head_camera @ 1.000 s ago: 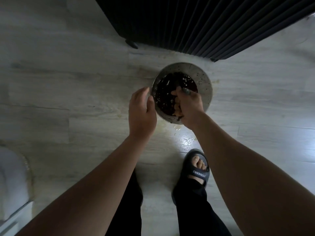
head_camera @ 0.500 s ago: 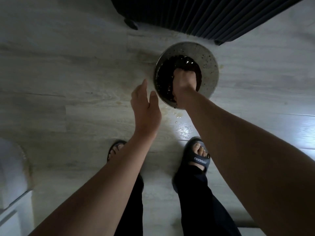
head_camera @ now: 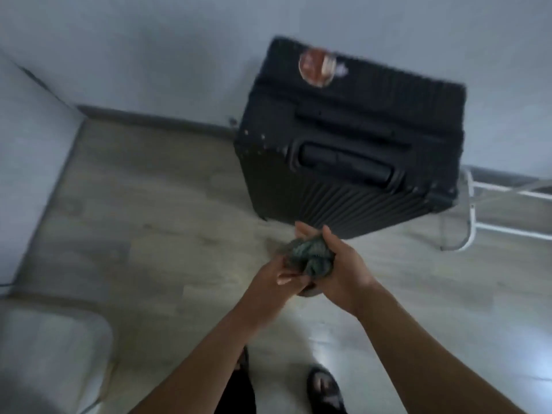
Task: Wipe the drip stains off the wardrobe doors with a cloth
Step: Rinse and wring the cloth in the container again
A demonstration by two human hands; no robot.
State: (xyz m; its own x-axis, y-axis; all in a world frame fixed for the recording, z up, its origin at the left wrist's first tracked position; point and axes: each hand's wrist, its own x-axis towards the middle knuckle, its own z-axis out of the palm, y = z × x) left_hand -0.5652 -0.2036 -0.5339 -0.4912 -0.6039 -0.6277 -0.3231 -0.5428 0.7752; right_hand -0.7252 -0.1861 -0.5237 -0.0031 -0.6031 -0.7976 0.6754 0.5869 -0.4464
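A wet, bunched grey-green cloth [head_camera: 310,256] is held in front of me above the floor. My right hand [head_camera: 340,267] is closed around its right side. My left hand [head_camera: 276,274] grips its lower left edge with fingers curled. Under the hands a sliver of the metal bowl [head_camera: 312,292] shows, mostly hidden. The frame is blurred by motion. No wardrobe doors are in view.
A black ribbed suitcase [head_camera: 352,150] stands just beyond my hands, with a glass of reddish contents [head_camera: 318,65] on top. A white metal rack [head_camera: 478,216] is at the right. A pale rounded object [head_camera: 50,354] sits at lower left. My sandalled feet [head_camera: 324,389] are on the wood floor.
The view has tilted up from the bowl to the suitcase and wall. My right hand lifted the cloth out of the dark liquid, and my left hand joined it on the cloth.
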